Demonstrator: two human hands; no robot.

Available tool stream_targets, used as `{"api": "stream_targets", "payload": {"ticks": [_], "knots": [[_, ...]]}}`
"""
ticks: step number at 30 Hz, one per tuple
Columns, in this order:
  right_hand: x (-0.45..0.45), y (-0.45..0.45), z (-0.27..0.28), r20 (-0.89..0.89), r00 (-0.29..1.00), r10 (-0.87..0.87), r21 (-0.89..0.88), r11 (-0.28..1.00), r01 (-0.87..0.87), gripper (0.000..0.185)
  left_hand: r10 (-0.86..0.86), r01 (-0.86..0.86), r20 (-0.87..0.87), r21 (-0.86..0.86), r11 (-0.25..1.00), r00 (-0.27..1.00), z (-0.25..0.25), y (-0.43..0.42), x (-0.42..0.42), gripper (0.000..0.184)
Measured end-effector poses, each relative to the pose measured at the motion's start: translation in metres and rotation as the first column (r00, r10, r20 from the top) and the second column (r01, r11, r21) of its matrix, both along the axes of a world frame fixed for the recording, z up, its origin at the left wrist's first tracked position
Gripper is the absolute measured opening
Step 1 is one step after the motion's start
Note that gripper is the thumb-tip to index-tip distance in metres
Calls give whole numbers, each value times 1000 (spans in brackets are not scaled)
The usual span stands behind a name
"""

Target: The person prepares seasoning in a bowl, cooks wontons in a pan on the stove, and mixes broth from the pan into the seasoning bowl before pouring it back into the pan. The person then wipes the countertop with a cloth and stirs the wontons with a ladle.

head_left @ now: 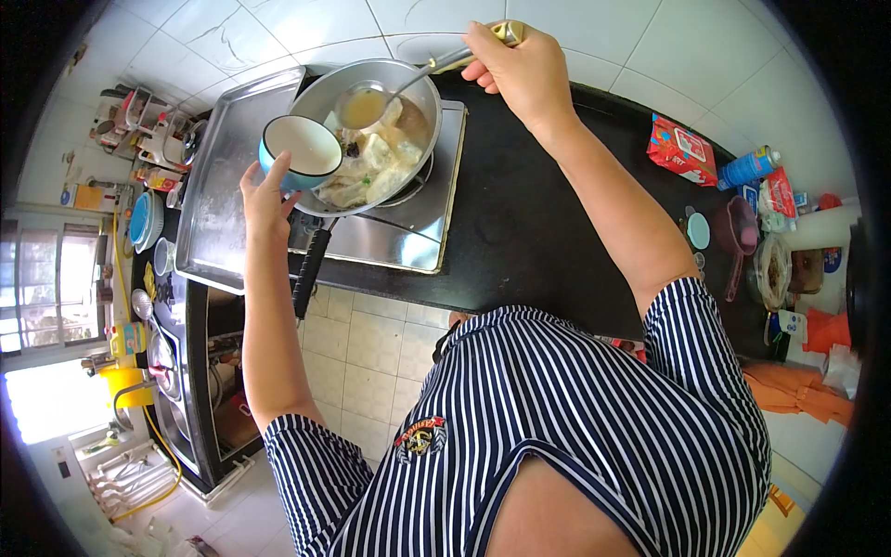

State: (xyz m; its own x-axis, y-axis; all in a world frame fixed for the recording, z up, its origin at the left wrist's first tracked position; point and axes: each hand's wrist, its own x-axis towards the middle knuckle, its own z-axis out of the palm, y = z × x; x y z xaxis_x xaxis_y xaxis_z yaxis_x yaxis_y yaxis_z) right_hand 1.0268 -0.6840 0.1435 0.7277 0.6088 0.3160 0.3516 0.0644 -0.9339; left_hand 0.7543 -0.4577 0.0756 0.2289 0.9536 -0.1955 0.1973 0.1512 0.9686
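My right hand (pixel 525 76) grips the handle of a ladle (pixel 365 105), whose bowl holds yellowish broth above the pan. In my left hand (pixel 269 200) is a small bowl (pixel 303 147), blue outside and white inside, tilted beside the ladle over the pan's left edge. The bowl's inside looks white, with no food visible in it. Below both is a frying pan (pixel 430 93) with a black handle, sitting on the gas stove (pixel 422 239). Broth, pale dumpling-like pieces and bits of green lie in the pan.
A large metal tray (pixel 206 227) lies left of the stove. On the black counter (pixel 548 223) to the right are a red packet (pixel 681 150), a blue can (pixel 748 168) and a pink ladle-like scoop (pixel 737 226). Jars and a rack (pixel 148 116) stand at far left.
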Motion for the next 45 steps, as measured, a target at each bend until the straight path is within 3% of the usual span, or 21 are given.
{"api": "stream_targets", "payload": {"ticks": [2,4,8,10,13,16,17,19,23,27,29,30,32,34,38,40,45], "knots": [[-9,0,7,-14,1000,24,16,1000,-24,37,7,-4,35,-77,997,999,-7,7,-2,89],[-18,4,9,-32,998,49,27,998,-48,35,-77,111,151,-227,968,985,-15,16,-5,88],[-38,9,10,12,994,110,42,993,-110,34,-66,178,318,-338,924,946,-20,8,-2,92],[-48,9,9,25,985,170,32,985,-171,28,172,21,360,-474,880,917,-9,-9,4,85],[-60,6,9,30,967,253,39,966,-254,22,125,121,438,-491,863,890,-11,-8,-2,83],[-65,1,7,304,917,259,82,952,-296,17,141,139,460,-523,841,877,-9,-6,-8,83],[-65,0,4,304,917,259,83,952,-296,17,140,139,460,-522,841,877,-7,-6,-9,83],[-62,-3,0,649,738,184,109,938,-329,16,177,155,482,-572,806,858,-3,-8,-13,82],[-58,-11,-9,757,631,173,130,905,-405,20,115,209,523,-520,828,845,-3,-7,-20,77],[-49,-22,-15,730,677,98,171,932,-319,19,62,239,579,-429,871,813,-11,-1,-32,69],[-48,-26,-27,427,900,92,276,934,-226,20,36,257,587,-408,876,809,-17,9,-40,67],[-46,-31,-28,333,935,123,211,957,-201,22,25,266,601,-391,881,799,-16,11,-43,64],[-43,-34,-33,279,956,86,261,952,-162,22,14,273,612,-373,887,791,-18,13,-46,62],[-40,-37,-39,211,977,17,260,963,-73,23,-126,276,557,-193,942,821,-16,12,-46,61],[-38,-42,-50,142,989,-45,271,963,5,16,-147,225,409,-151,962,901,-1,7,-46,63],[-36,-46,-56,134,990,-44,263,965,7,16,-193,194,111,-3,981,975,7,2,-42,80],[-35,-56,-69,183,981,-72,219,975,31,16,-213,226,-146,84,970,966,22,-9,-22,85]]}}
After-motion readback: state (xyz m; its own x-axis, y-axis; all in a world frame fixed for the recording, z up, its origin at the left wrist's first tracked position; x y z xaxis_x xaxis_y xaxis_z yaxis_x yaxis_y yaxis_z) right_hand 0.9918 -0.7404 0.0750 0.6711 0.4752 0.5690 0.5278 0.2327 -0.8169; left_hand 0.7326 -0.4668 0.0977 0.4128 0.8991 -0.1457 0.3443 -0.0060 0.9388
